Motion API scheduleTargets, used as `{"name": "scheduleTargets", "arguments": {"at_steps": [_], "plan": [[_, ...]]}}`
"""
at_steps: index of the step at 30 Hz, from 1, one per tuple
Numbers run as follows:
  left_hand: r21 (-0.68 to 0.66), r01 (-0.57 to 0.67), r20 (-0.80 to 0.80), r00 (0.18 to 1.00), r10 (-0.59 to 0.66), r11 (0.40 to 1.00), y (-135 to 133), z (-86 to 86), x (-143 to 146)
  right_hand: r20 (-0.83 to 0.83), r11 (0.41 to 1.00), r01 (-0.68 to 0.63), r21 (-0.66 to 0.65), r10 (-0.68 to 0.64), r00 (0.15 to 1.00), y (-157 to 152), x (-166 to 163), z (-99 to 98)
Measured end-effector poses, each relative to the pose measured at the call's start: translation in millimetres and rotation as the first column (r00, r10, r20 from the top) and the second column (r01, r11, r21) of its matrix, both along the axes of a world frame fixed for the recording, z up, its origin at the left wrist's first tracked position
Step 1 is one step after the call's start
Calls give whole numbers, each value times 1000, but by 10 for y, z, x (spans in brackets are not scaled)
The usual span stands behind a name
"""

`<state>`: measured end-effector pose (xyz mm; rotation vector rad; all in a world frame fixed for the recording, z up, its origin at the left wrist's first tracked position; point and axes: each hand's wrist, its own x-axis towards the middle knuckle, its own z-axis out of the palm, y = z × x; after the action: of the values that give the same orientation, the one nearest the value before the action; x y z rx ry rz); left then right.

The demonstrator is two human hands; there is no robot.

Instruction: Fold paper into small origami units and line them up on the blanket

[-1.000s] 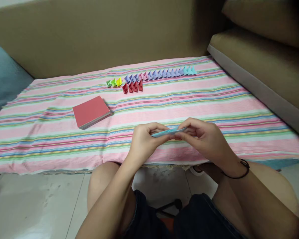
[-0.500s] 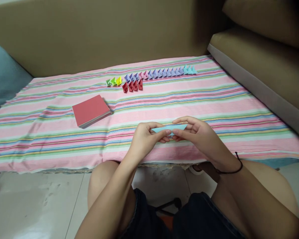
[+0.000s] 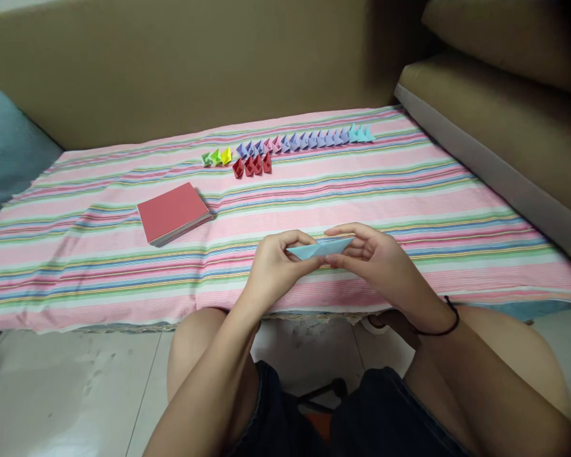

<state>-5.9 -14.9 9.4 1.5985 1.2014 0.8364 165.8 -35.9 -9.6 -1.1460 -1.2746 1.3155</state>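
Observation:
A light blue folded paper boat is held between my two hands, just above the near part of the striped cloth. My left hand closes on its left end, with the thumb along the lower edge. My right hand grips the other side, its thumb near the bottom middle and its index finger behind the top edge. Both thumb tips nearly meet under the paper. The fingers behind the paper are partly hidden.
Small folded paper boats stand in a row at the back, with red ones before them and green and yellow ones leftward. A stack of red-topped paper lies left on the striped cloth. Brown cushions rise at right.
The paper has tilted and its front now shows a raised flap or opened fold. My thumbs have slid down to its lower edge; the left fingers are more curled over the top.

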Motion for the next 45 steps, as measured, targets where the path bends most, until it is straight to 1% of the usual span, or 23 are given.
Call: {"name": "scheduleTargets", "arguments": {"at_steps": [4, 9, 11, 14, 17, 20, 23, 26, 29, 32, 37, 42, 45], "plan": [[40, 22, -24, 999, -22, 999, 3, -34, -14, 90, 998, 31, 52, -36, 995, 1, 22, -12], [59, 28, 10, 1000, -29, 998, 9, -45, -18, 211, 991, 93, 98, -112, 971, 11, 12, 10], [42, 22, 38, 999, -23, 999, 10, -38, -17, 212, 988, 114, 109, -135, 968, 11, -8, 22], [18, -19, 61, 998, 18, 1000, 13, -34, -23, 184, 982, 150, 119, -170, 968, 8, -39, 38], [-4, -50, 70, 996, 50, 999, 25, -36, -39, 195, 975, 186, 119, -207, 959, 7, -59, 60], [-57, -21, 136, 990, 29, 998, 46, -27, -61, 197, 971, 206, 118, -226, 954, 17, -67, 80], [-143, 4, 206, 978, 26, 990, 68, -12, -78, 123, 980, 185, 79, -193, 973, 41, -68, 71], [-178, -17, 228, 972, 58, 984, 87, -2, -86, 22, 991, 131, 25, -131, 991, 67, -56, 36], [-225, 42, 287, 958, 24, 973, 106, 7, -93, -17, 994, 113, -7, -113, 993, 80, -28, 22], [-277, 92, 329, 944, 4, 956, 119, 17, -102, -41, 995, 83, -53, -86, 995, 82, -3, 52], [-301, 81, 334, 942, 26, 950, 123, 21, -111, -125, 993, 11, -116, -25, 992, 81, 28, 96], [-326, 69, 312, 949, 39, 943, 111, 18, -107, -148, 993, -13, -121, -5, 989, 75, 64, 84], [-319, 60, 305, 952, 43, 946, 106, 18, -103, -172, 991, -54, -121, 33, 985, 73, 71, 76]]}}
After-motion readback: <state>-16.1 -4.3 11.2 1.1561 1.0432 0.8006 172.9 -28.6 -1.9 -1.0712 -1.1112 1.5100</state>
